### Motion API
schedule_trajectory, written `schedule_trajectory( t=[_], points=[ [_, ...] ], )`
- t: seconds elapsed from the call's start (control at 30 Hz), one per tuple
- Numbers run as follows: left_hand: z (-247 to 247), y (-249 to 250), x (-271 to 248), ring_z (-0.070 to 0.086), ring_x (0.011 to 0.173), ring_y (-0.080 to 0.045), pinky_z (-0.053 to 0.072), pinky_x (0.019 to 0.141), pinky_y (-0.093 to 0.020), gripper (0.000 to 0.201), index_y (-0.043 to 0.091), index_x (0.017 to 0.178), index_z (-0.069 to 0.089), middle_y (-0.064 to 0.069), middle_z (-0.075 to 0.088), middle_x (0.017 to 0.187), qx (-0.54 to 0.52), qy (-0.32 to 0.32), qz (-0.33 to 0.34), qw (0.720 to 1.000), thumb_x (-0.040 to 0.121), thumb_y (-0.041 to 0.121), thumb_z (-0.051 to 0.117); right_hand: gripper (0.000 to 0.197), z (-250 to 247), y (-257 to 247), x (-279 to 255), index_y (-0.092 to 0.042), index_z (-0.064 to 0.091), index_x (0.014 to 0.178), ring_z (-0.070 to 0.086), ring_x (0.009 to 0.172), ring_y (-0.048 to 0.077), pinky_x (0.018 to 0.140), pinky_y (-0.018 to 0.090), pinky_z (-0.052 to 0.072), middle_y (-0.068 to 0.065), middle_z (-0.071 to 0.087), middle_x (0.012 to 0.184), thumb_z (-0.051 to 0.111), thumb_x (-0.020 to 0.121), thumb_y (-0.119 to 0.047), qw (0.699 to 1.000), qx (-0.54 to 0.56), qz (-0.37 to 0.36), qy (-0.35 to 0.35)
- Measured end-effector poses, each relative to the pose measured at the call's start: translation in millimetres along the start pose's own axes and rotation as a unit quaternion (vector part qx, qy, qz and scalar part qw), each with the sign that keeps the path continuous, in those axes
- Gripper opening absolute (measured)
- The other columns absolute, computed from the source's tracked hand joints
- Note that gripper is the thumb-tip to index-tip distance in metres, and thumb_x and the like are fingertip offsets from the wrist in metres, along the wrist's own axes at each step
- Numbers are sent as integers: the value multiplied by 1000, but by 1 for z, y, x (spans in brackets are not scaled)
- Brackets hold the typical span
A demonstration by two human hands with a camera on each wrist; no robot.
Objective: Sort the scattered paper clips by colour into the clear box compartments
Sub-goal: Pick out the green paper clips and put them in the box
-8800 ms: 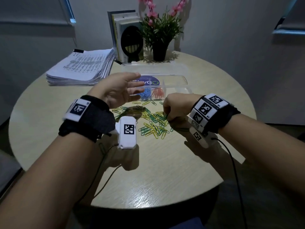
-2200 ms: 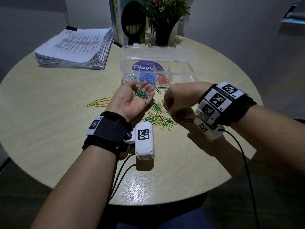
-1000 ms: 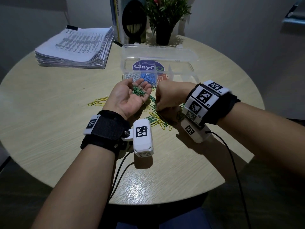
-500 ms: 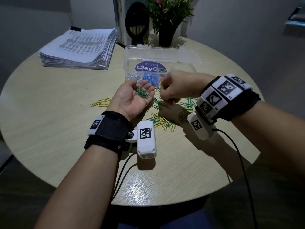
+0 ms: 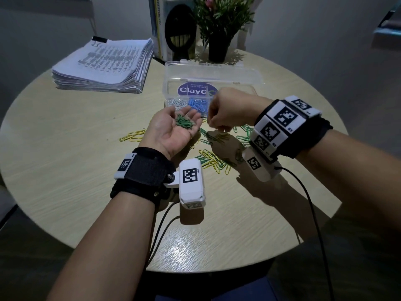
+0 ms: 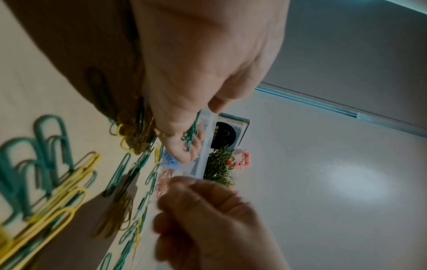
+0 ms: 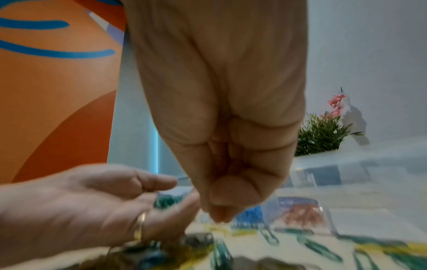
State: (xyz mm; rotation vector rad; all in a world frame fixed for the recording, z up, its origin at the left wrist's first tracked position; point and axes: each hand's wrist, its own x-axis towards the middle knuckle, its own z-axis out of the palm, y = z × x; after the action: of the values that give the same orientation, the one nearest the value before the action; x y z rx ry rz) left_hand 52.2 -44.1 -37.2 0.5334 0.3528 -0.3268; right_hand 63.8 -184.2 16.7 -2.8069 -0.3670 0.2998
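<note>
A round wooden tabletop [image 5: 65, 170] carries, at 11 o'clock, a thick stack of printed papers [image 5: 104, 64], and at 12 o'clock a clear box [image 5: 212, 74] with its lid swung open, backed by a potted plant [image 5: 219, 25] and upright books [image 5: 160, 27]. Inside the box, white paper clips [image 5: 176, 103] fill the leftmost visible compartment and blue paper clips [image 5: 198, 104] the one beside it; the left wrist view shows orange paper clips [image 6: 164, 178] in the next. Green and yellow paper clips [image 5: 213, 160] lie scattered at the tabletop's centre, with a few yellow ones [image 5: 133, 135] apart toward 9 o'clock. The left hand [image 5: 173, 129] lies palm up, fingers relaxed, its grip open, cradling a small heap of green paper clips [image 5: 184, 123]. Just beside it at 3 o'clock, the right hand [image 5: 227, 109] hovers with fingertips [image 7: 220, 212] pinched together; what they pinch, if anything, cannot be made out.
</note>
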Motion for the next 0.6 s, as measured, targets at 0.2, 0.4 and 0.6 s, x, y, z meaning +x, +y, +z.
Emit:
schedule_trajectory(
  t=[0.2, 0.4, 0.6],
  points=[
    [-1, 3, 1, 57, 86, -26, 46, 86, -37, 39, -1, 92, 55, -16, 56, 89, -1, 2, 8, 1000, 103, 25, 29, 41, 23, 0, 1, -5, 72, 100, 58, 77, 18, 56, 23, 43, 9, 68, 90, 76, 76, -38, 993, -115, 5, -32],
    [-3, 2, 3, 58, 84, -25, 48, 74, -37, 40, -1, 90, 56, -16, 57, 86, 0, 6, 6, 1000, 103, 27, 30, 37, 25, -1, 4, -5, 69, 109, 58, 81, 18, 53, 19, 41, 10, 70, 102, 72, 82, -30, 990, -131, -15, -48],
    [-3, 3, 3, 58, 86, -26, 48, 77, -38, 39, -1, 92, 56, -16, 58, 88, 0, 6, 10, 1000, 103, 27, 30, 30, 26, -4, 4, -6, 69, 111, 64, 95, 23, 68, 24, 44, 10, 70, 105, 69, 85, -21, 988, -141, -47, -47]
  ],
)
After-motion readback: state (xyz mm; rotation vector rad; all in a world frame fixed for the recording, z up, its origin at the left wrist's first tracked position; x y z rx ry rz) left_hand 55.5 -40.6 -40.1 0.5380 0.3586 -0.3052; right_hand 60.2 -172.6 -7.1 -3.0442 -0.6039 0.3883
